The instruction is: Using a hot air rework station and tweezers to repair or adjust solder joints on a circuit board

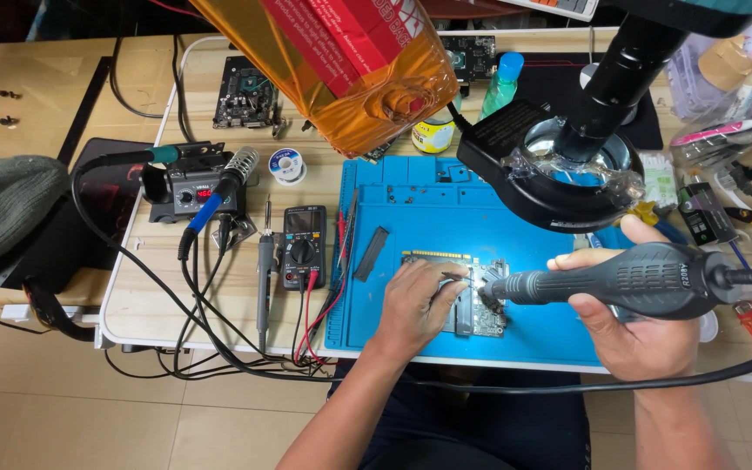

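The right hand (633,326) was wrapped around the thick black handle of a hot-air rework handpiece (628,280), held nearly level with its nozzle tip pointing left, just over the circuit board (479,300). A black cable ran from the handle's rear off to the right. The left hand (418,305) rested on the board's left part, fingers pinched on slim tweezers (454,278) whose tips met close to the nozzle. The circuit board lay flat on a blue silicone work mat (446,209) near the front edge of the table (219,305), with a gold connector strip along its far edge.

Above the mat hung a black microscope (620,70) with a ring light (559,187) wrapped in clear film. Left of the mat lay a dark multimeter (304,246) with red and black leads, a soldering iron (265,274), and a soldering station (186,187) with a coiled iron stand. A small spool of solder (286,164) sat behind them. A second green board (245,91) lay farther back, and a grey knitted cap (2,213) sat at the far left.
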